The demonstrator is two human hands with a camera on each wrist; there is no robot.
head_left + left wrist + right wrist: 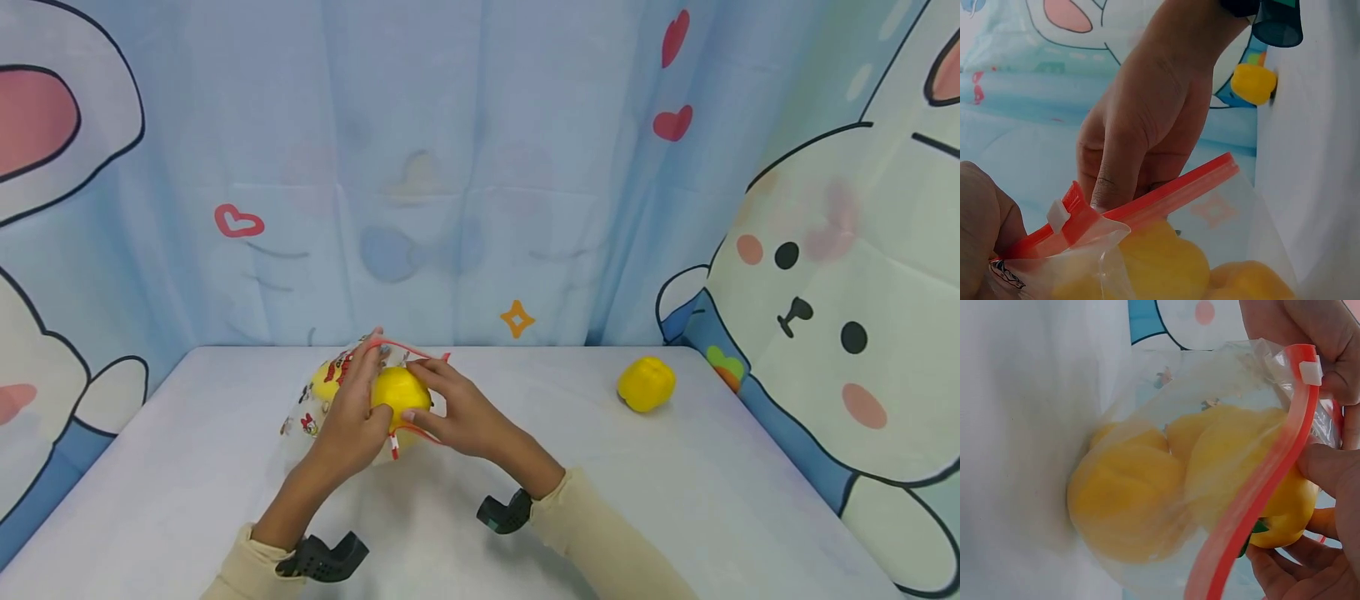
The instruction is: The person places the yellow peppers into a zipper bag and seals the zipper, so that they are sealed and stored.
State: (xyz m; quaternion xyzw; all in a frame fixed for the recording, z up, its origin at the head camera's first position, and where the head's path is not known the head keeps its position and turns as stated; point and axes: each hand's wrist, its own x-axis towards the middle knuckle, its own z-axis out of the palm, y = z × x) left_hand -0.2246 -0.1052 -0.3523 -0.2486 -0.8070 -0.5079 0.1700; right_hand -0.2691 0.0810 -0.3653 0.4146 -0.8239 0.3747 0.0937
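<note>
Glossy yellow bell pepper with a green stem point(1282, 515): in the mouth of the bag, partly behind the film, partly out past the rim. Right hand point(461, 408) grips it, thumb on one side, fingers on the other. Left hand point(354, 421) holds the rim of the clear plastic zip bag point(309, 423).

Bag: thin film, creased near the zip, cartoon print on one face, mouth spread. Red zip strip point(1225, 550) bows along the mouth; small white plastic slider point(1310, 372) sits on it, next to the left hand. Inside, through hazy film: more rounded yellow peppers point(1125, 500), bunched at the bottom and bulging the film. Exact count can't be told.

Smooth white tabletop point(735, 500) underneath, soft shadows below the arms. Bag is left of middle, nearer the back edge than the front of the view. A lone yellow lobed pepper point(647, 384) lies toward the back right corner, well apart from bag and hands, white surface between them. Right edge of the table runs just beyond it.

Long beige sleeves point(611, 537) on both arms, black wrist camera point(322, 558) on each wrist. Behind: light-blue fabric curtain point(480, 125), vertical folds, red hearts, orange star outline. Big white cartoon rabbit point(802, 392) on the right, similar figures on the left.
</note>
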